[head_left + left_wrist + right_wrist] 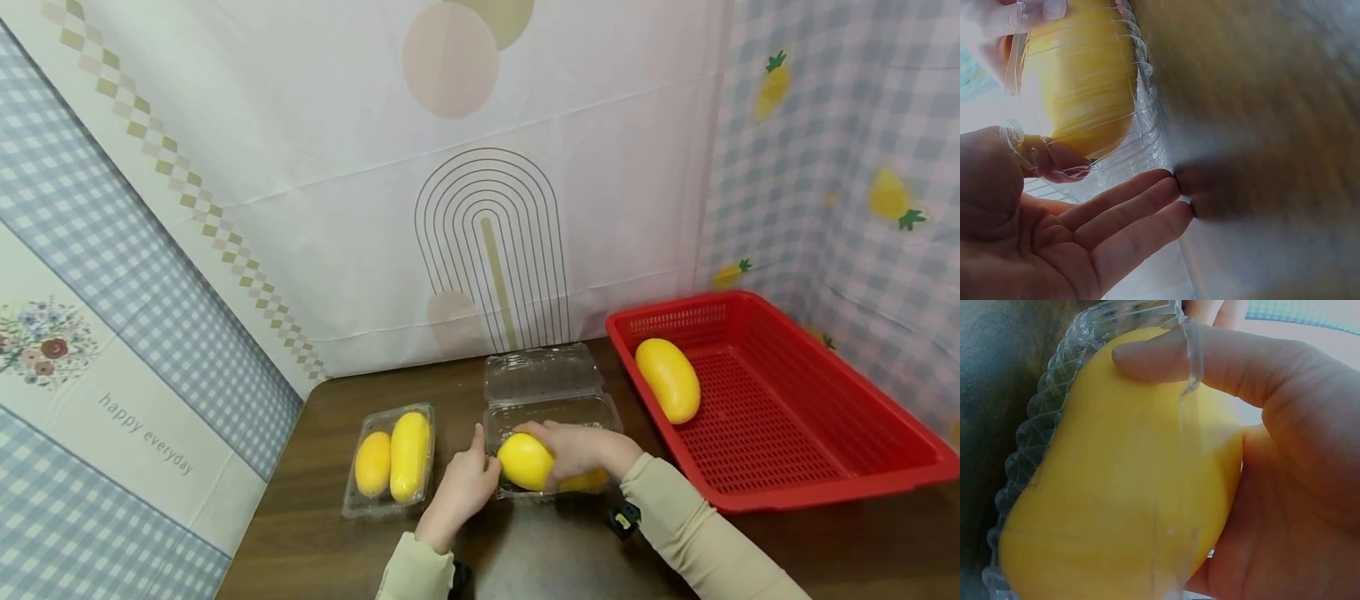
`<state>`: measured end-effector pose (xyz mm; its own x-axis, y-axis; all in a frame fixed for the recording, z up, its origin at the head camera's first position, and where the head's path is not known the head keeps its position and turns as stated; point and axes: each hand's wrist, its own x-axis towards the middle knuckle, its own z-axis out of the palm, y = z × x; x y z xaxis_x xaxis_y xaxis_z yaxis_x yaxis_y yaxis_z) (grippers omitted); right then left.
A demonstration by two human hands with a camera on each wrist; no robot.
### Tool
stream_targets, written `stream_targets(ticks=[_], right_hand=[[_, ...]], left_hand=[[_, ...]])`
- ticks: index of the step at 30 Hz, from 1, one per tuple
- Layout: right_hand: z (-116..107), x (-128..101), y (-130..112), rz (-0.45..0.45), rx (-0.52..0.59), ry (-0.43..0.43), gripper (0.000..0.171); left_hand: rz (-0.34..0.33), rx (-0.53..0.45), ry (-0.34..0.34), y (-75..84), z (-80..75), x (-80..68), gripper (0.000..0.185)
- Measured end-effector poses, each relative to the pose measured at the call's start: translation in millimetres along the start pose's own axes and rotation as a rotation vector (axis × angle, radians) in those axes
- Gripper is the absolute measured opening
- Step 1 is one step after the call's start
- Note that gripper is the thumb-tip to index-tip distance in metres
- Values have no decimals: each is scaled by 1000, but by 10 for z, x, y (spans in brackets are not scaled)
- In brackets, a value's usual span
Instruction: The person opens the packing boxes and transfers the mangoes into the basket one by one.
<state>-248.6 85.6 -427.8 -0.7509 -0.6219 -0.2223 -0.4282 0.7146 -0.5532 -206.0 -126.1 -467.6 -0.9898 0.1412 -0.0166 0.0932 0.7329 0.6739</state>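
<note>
There, the right hand (581,450) gripped a yellow fruit (525,461) at the near edge of the open clear box (551,400), fingers curled round it. The left hand (465,483) lay relaxed, fingers straight, against the box's left side.

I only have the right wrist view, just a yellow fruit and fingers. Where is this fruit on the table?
Observer: The right hand holds the yellow fruit at the open clear box.
Operator: And the left hand?
Observer: The left hand rests open-fingered against that box's left side.
Operator: Any other fruit?
Observer: Two lie in a closed clear box at left; one lies in the red basket at right.
</note>
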Motion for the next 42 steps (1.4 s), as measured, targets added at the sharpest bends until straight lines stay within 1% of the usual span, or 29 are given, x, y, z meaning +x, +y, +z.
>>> stream_targets(ticks=[10, 18, 26, 30, 34, 37, 39, 42], right_hand=[[3, -8, 6, -18, 5, 20, 89], [15, 11, 35, -41, 11, 15, 87], [-31, 5, 39, -69, -17, 25, 85], [-30, -5, 39, -83, -36, 71, 83], [-22, -10, 33, -100, -76, 155, 84], [-23, -5, 22, -95, -106, 213, 86], [-32, 1, 6, -88, -106, 232, 87], [-54, -10, -27, -69, -91, 232, 88]], left_hand=[[5, -4, 6, -2, -13, -7, 70], [11, -5, 4, 4, -9, -6, 69], [6, -5, 10, 22, 5, 9, 70], [0, 3, 13, 35, 19, 7, 70], [7, 28, 29, 34, 34, 7, 70], [10, 40, 41, 31, 42, 6, 70], [6, 38, 42, 32, 43, 5, 70], [-2, 28, 34, 28, 47, 7, 71]])
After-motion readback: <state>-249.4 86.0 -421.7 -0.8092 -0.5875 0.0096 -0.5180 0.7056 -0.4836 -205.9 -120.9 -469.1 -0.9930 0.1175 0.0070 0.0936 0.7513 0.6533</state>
